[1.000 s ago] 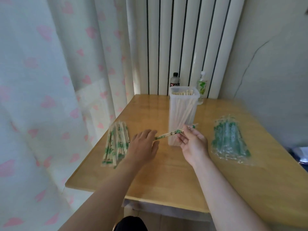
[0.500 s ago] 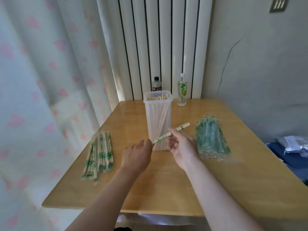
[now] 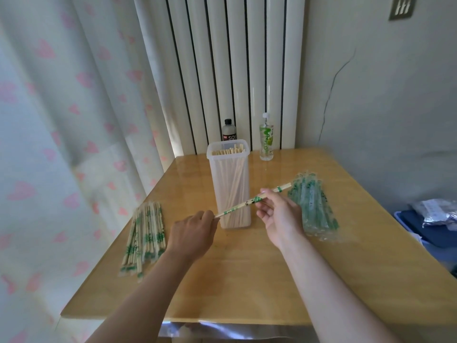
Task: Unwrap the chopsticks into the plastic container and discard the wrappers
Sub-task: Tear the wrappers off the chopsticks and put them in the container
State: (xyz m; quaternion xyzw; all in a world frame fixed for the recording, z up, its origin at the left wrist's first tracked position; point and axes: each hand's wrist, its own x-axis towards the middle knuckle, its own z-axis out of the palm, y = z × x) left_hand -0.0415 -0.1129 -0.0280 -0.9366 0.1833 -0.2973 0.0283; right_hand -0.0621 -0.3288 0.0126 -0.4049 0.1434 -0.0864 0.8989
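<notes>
Your left hand (image 3: 191,233) pinches the lower end of one wrapped pair (image 3: 243,204) just in front of the container (image 3: 215,174) and to its left. Your right hand (image 3: 279,216) grips the same pair higher up, fingers curled round it, in front of the container and to its right. The pair slants across the container's lower front, above the table (image 3: 247,280), and its upper end pokes out to the container's right. The container stands upright and open, with bare chopsticks (image 3: 228,152) on end inside, tips at its rim. A stack of wrapped pairs (image 3: 146,233) lies on the table well to the container's left. A heap of clear green-printed wrappers (image 3: 314,206) lies to the container's right, just beyond your right hand. Behind the container stand a dark bottle (image 3: 228,132) and, further right, a clear bottle (image 3: 266,142).
</notes>
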